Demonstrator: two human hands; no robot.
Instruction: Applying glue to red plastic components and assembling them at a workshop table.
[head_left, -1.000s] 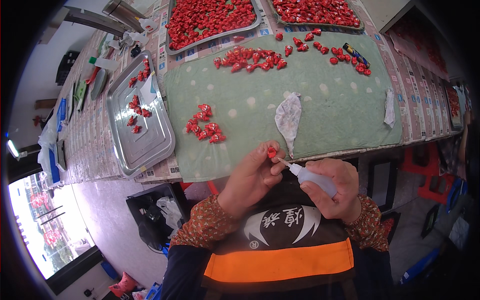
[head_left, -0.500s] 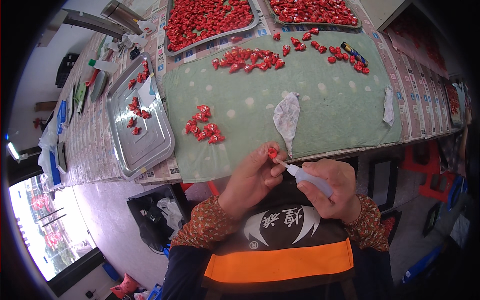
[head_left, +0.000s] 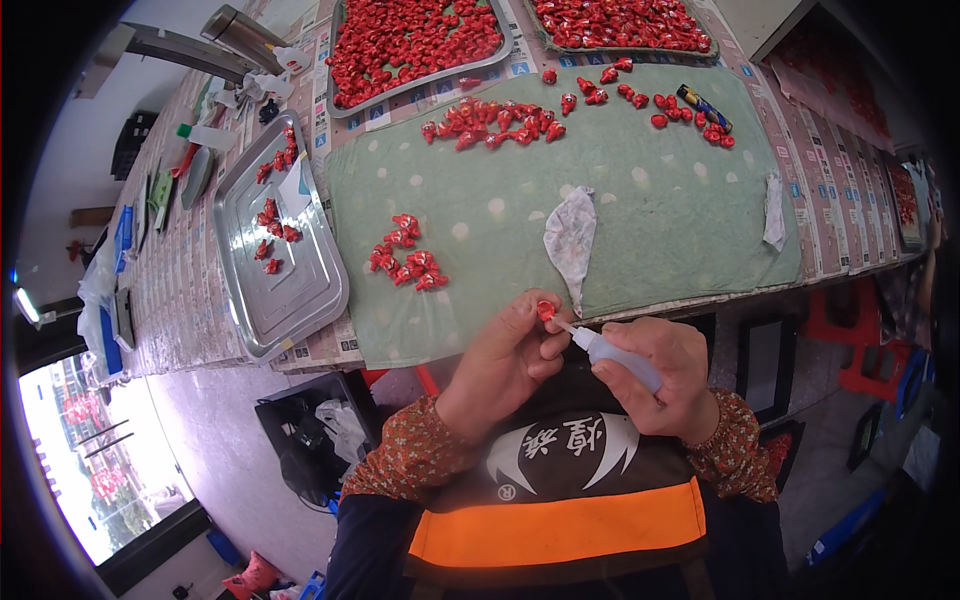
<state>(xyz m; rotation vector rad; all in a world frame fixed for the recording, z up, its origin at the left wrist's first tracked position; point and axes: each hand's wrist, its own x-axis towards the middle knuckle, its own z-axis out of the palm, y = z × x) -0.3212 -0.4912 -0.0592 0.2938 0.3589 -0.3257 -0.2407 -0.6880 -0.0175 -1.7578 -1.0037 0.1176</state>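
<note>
My left hand (head_left: pixel 505 345) pinches a small red hollow piece (head_left: pixel 546 311) between thumb and fingertips, its opening facing up. In my right hand (head_left: pixel 665 370) is a small translucent squeeze bottle (head_left: pixel 625 362) with a white cap and thin nozzle. The bottle tilts to the left, and its nozzle tip is at the red piece's near edge; whether they touch I cannot tell. Both hands are just off the front edge of the table, over my apron. Beyond them, a crumpled whitish cloth (head_left: pixel 571 235) lies on a green spotted cloth (head_left: pixel 660 200).
Loose red pieces form a left cluster (head_left: pixel 408 262) and a far cluster (head_left: pixel 490 122). Two trays full of them, a left tray (head_left: pixel 420 78) and a right tray (head_left: pixel 560 48), stand at the back. A metal tray (head_left: pixel 290 300) holds several more. A dark tube (head_left: pixel 706 108) lies far right.
Both hands keep the same holds in nearly the same place. The bottle has shifted very slightly left, and the red piece's opening shows a little more.
</note>
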